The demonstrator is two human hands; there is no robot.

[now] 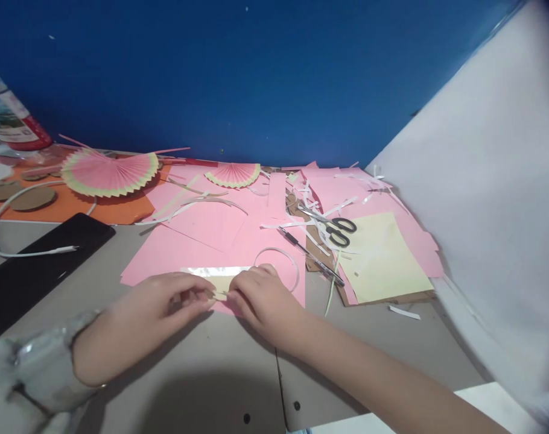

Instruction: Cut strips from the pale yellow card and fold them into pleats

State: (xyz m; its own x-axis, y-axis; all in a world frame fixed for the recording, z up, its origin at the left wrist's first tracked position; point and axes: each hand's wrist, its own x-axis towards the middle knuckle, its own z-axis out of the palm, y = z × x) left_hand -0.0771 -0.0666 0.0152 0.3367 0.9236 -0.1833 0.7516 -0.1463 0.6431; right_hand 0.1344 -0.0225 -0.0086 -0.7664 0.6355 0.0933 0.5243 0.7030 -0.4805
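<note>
A pale yellow paper strip (pixel 222 283) with a shiny white band along its far edge lies across the near part of a pink paper sheet (pixel 197 241). My left hand (pixel 163 304) pinches its near edge between thumb and fingers. Close beside it, my right hand (pixel 265 301) presses and pinches the same edge, fingers curled. A narrow folded bit of the edge shows between the two hands. The fingers cover both ends of the strip. Just beyond my right hand, a thin white paper loop (pixel 296 265) rests on the pink sheet.
Black-handled scissors (pixel 342 232) and a pen (pixel 310 256) lie to the right, near a yellow sheet (pixel 392 259) and white paper scraps (pixel 310 196). Pleated pink-and-yellow fans (pixel 111 172) stand at the back. A black phone (pixel 48 265), cable (pixel 34 254) and bottle (pixel 12 117) are left.
</note>
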